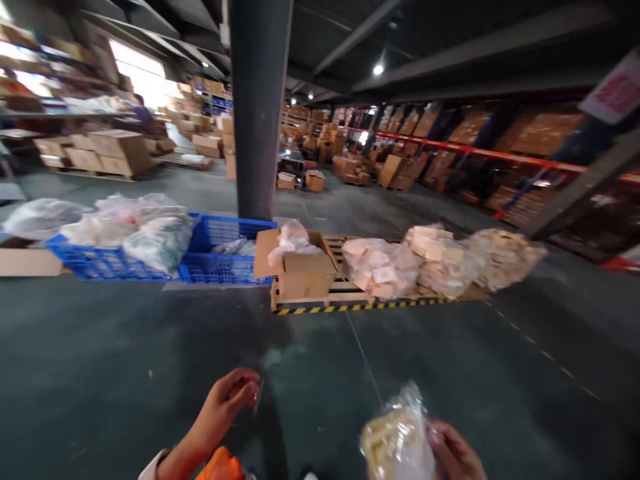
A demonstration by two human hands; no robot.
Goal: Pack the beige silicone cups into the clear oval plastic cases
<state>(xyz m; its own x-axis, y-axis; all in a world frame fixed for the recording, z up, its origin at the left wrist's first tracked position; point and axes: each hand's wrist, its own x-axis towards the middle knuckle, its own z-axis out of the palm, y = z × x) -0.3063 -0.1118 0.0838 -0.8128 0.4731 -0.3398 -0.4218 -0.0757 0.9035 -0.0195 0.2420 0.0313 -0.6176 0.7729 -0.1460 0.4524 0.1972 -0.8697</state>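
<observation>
My right hand (456,451) is closed on the side of a clear plastic bag (397,437) at the lower right. Pale yellow pieces show through the film, but their kind is unclear. My left hand (233,395) is raised over the floor at lower centre-left, its fingers curled together. A thin, shiny, see-through edge shows at its fingertips, too blurred to name. Both hands are apart from each other.
A wooden pallet (345,297) ahead bears an open cardboard box (306,275) and several filled plastic sacks (383,267). Left of it stand blue crates (225,270) before a dark pillar (257,113). Racks (470,150) line the right; a person (143,115) is far left.
</observation>
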